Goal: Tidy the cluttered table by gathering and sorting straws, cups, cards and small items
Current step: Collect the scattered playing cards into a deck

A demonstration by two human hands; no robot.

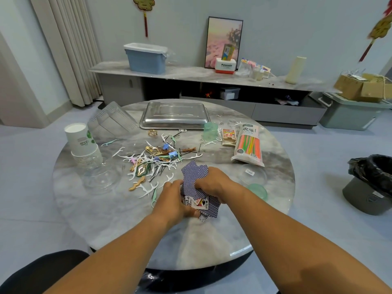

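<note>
Near edge of round table (106, 219): left hand (174, 198) and right hand (214, 183), fingers curled, clutching a messy bunch of playing cards (194, 177). Far left: picks and clips pile (157, 160), paper cups (82, 143). Far right: straw pack (249, 145).

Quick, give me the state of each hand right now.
Left hand: fingers curled round the playing cards, gripping the pile.
Right hand: also gripping the same playing cards from the other side.
</note>
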